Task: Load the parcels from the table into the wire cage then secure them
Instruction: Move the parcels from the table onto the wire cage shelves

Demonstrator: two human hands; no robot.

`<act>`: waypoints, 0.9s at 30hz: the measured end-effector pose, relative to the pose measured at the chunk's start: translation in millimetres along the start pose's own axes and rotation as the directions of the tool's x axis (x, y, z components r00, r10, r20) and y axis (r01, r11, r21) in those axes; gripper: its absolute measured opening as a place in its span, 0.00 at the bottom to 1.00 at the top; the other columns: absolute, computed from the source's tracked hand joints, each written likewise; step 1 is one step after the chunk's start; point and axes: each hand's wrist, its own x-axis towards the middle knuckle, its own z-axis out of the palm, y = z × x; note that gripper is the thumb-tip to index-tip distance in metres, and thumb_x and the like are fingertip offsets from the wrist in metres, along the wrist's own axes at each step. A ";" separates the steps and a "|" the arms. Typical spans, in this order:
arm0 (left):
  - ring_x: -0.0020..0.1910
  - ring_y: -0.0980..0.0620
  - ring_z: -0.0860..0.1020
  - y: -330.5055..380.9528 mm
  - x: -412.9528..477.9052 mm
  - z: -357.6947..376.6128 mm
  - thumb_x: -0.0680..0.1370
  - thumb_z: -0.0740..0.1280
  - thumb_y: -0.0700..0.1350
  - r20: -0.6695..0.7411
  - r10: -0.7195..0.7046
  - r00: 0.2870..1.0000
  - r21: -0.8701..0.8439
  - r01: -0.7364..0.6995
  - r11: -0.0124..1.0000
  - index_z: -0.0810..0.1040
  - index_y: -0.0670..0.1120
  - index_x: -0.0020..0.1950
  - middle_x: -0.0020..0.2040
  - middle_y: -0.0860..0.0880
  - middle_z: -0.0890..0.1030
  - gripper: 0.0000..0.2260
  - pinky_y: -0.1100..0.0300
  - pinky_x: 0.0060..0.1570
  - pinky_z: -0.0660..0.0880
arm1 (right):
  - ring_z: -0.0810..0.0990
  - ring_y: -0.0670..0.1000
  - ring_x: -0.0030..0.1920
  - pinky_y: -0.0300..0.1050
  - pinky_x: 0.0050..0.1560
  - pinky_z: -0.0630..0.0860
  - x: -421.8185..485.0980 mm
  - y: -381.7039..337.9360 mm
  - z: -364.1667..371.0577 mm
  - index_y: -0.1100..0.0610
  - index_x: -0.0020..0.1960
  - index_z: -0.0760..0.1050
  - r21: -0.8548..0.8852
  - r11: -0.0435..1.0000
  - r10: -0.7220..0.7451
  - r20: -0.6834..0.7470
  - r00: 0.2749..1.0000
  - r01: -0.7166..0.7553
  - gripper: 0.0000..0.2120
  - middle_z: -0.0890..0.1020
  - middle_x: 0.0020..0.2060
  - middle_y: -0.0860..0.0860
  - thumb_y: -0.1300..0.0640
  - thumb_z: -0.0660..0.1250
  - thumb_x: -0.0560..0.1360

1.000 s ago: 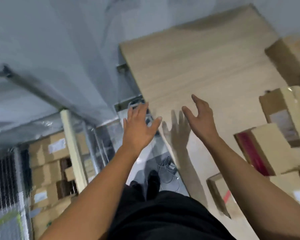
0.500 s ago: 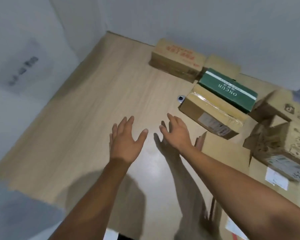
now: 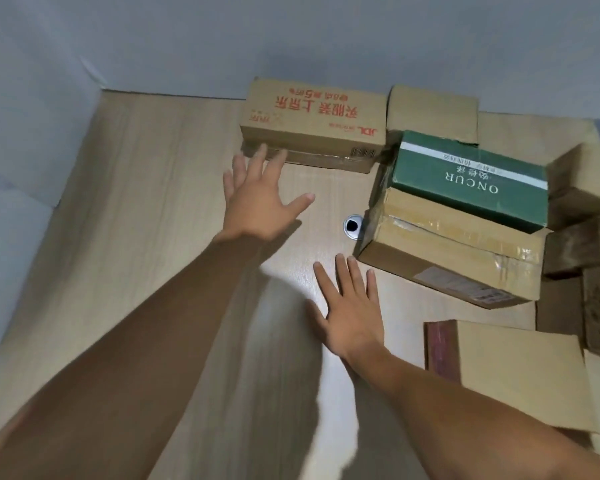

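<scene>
1. Reaching for the red-printed carton [image 3: 312, 123] at the far edge of the table [image 3: 136, 237], against the wall: your left hand [image 3: 257, 199] is spread, fingertips at its near-left corner; contact unclear.
2. Your right hand [image 3: 352, 313] is flat, fingers splayed, holding nothing, over bare tabletop.
3. Carton looks stiff, taped, probably moderately heavy; grip both short ends, low.
4. Green box [image 3: 468, 178] sits stacked on a taped carton [image 3: 447, 258] just right.

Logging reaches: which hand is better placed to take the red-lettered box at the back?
Likely left: the left hand is open at the red-lettered box; the right hand hovers farther back by the taped box.
</scene>
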 end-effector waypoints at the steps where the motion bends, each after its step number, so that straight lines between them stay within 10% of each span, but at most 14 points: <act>1: 0.84 0.39 0.44 2.8 21.3 0.9 0.76 0.64 0.71 0.011 0.056 0.998 0.040 -0.057 0.998 0.57 0.56 0.83 0.85 0.49 0.52 0.40 0.39 0.80 0.41 | 0.33 0.57 0.82 0.64 0.80 0.39 -0.1 0.8 1.0 0.42 0.83 0.36 -0.019 1.000 -0.005 0.015 1.000 0.006 0.35 0.37 0.83 0.53 0.36 0.50 0.84; 12: 0.84 0.41 0.44 12.2 174.1 8.4 0.65 0.67 0.80 0.242 0.139 0.960 0.256 -0.201 0.946 0.45 0.58 0.85 0.86 0.51 0.45 0.57 0.33 0.79 0.42 | 0.41 0.55 0.84 0.64 0.80 0.45 0.4 0.1 5.5 0.42 0.84 0.49 0.034 0.999 0.022 -0.024 0.999 -0.021 0.34 0.49 0.84 0.53 0.35 0.52 0.81; 27: 0.84 0.42 0.48 -75.4 -52.6 -4.2 0.59 0.60 0.85 0.110 -0.148 0.983 0.336 0.104 0.936 0.48 0.59 0.84 0.85 0.53 0.50 0.59 0.21 0.71 0.44 | 0.46 0.51 0.84 0.57 0.82 0.40 -8.5 0.4 -14.8 0.51 0.84 0.50 0.298 0.955 0.016 -0.050 0.999 0.000 0.40 0.55 0.84 0.51 0.31 0.50 0.80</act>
